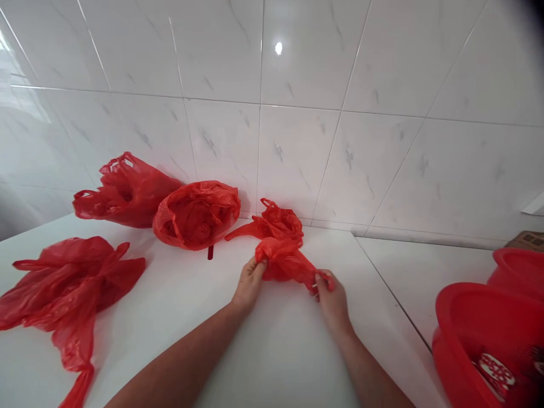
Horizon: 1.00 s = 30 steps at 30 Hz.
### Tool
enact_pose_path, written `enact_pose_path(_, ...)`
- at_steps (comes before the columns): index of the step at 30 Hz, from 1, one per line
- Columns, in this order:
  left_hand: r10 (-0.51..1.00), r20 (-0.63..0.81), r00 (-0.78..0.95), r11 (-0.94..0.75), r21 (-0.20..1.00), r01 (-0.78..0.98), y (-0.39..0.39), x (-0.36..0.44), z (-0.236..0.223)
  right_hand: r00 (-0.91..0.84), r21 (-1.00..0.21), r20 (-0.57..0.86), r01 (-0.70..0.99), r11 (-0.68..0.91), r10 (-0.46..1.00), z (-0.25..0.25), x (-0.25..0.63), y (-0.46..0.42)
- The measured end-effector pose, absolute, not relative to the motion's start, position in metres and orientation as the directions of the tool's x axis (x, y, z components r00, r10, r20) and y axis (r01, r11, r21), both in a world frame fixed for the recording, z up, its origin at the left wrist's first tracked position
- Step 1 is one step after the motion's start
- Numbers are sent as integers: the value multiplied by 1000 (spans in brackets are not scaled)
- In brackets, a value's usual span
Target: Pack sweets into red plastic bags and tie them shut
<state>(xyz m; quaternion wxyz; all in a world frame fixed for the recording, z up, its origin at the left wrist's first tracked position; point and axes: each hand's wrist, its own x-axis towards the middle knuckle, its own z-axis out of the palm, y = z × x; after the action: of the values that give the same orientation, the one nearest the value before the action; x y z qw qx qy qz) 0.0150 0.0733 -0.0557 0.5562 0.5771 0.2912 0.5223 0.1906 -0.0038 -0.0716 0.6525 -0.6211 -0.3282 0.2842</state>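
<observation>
A crumpled red plastic bag is stretched between my two hands above the white table. My left hand pinches its left end, thumb toward me. The right end is gripped by my right hand, with a bit of red plastic showing past the fingers. Just behind it, another crumpled red bag lies near the wall, one loop sticking up. To the left of that sits a bunched, open-mouthed red bag. A small dark red strip lies in front of its base.
At the back left rests a bulky red bag with handle loops. A loose, spread red bag lies at the front left. Red plastic baskets stand at the right, beyond a table seam. A tiled wall rises behind.
</observation>
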Motion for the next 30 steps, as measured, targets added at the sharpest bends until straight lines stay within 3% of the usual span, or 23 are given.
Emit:
enact_pose_path(4, 968, 235, 86, -204, 941, -271, 101, -1, -64, 745, -991, 14, -77, 107, 667, -72, 224, -3)
enact_pose_path(10, 983, 179, -50, -185, 969, -166, 115, -10, -71, 752, -938, -89, -283, 198, 653, -70, 239, -5)
enact_pose_path(15, 939, 319, -130, -318, 948, 27, 101, -8, -61, 733, -907, -84, -337, 253, 675, -69, 236, -5)
enact_pose_path(17, 870, 489, -56, -471, 860, 194, 92, -7, -54, 727, -899, -75, -346, 270, 682, -68, 235, -5)
enact_pose_path(19, 749, 651, 125, -633, 648, 423, 84, -4, -51, 714, -896, -65, -349, 273, 697, -66, 234, -6)
enact_pose_path(21, 655, 678, 333, -710, 401, 579, 78, 0, -51, 694, -899, -55, -348, 267, 718, -64, 233, -7)
enact_pose_path(22, 643, 652, 402, -720, 334, 609, 75, 2, -52, 683, -901, -51, -346, 262, 729, -63, 233, -7)
enact_pose_path(24, 646, 588, 487, -731, 292, 617, 71, 7, -56, 652, -905, -38, -344, 251, 757, -62, 232, -8)
enact_pose_path(30, 729, 375, 573, -685, 378, 623, 62, 20, -64, 424, -910, 2, -375, 178, 906, -56, 214, -12)
